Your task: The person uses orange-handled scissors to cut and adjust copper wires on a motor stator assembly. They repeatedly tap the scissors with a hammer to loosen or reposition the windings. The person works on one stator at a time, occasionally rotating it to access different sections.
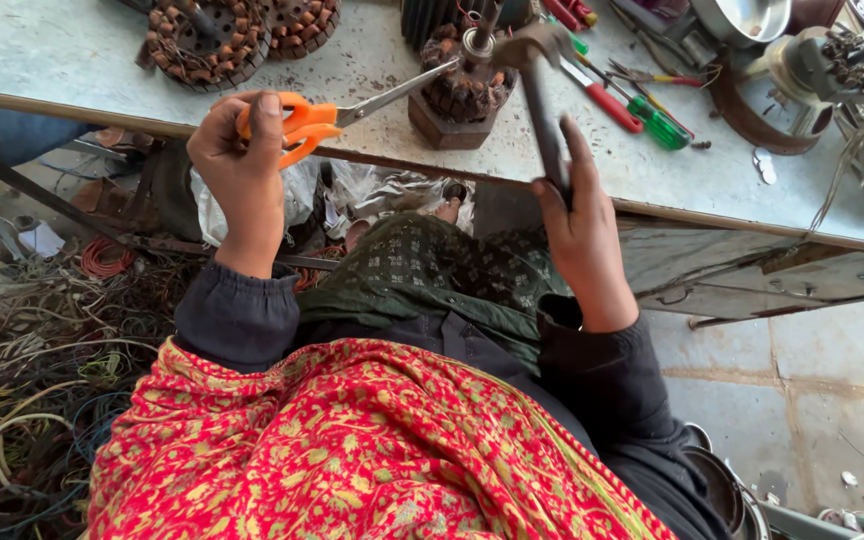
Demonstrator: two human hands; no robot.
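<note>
While your left hand (242,160) is closed around the orange handles of the scissors (352,108), their bright blades reach across the table (72,50) toward the wound motor core (462,90), which sits on a dark wooden block near the table's front edge. Your right hand (582,230) is wrapped tight around the lower handle of the hammer (537,90), whose steel head hangs just over the top of that core, close to its shaft.

The hammer looks heavy at the head and rigid all through; you hold it low on the handle, which gives swing but less control, so a grip nearer the head would probably suit fine taps better. The handle appears dark and smooth, perhaps a little slick.

The scissors look light and stiff, with plastic loops that give your fingers a sure seat; the thin blade tips are likely the part that bends or chips if levered hard against metal.

The core seems dense and heavy, its copper windings tough in a bundle yet easily nicked strand by strand. It rests loose on the block as far as you can tell, so it may shift or topple under a blow.

Two more wound cores (207,40) lie at the far left, and red and green screwdrivers (632,112) lie just right of the hammer.
</note>
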